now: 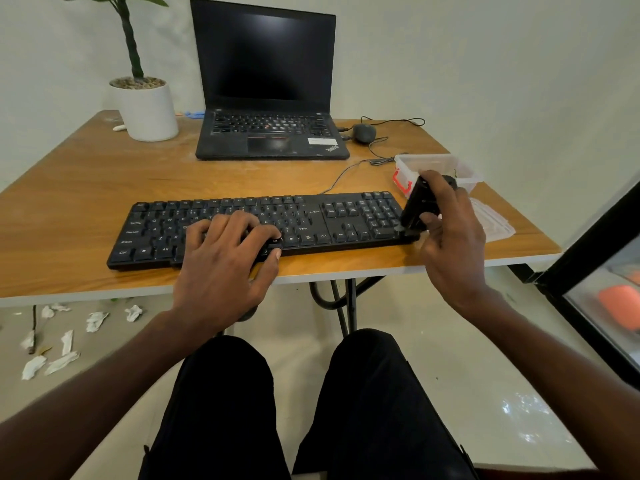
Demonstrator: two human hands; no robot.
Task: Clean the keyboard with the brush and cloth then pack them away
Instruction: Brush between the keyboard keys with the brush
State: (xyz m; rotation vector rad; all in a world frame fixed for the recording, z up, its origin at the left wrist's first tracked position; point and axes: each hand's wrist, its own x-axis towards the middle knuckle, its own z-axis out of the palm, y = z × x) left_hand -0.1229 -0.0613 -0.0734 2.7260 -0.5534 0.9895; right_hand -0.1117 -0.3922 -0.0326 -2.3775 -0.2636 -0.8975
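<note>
Head view, right hand grips brush

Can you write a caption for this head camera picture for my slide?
Left hand steadies the black keyboard while the right hand holds a black brush at its end.

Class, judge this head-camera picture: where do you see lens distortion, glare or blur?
Head view: wide-angle bending curves the table edges; window glare shines on the floor at lower right; the orange thing behind the glass is blurred; the keyboard stays sharp.
</note>
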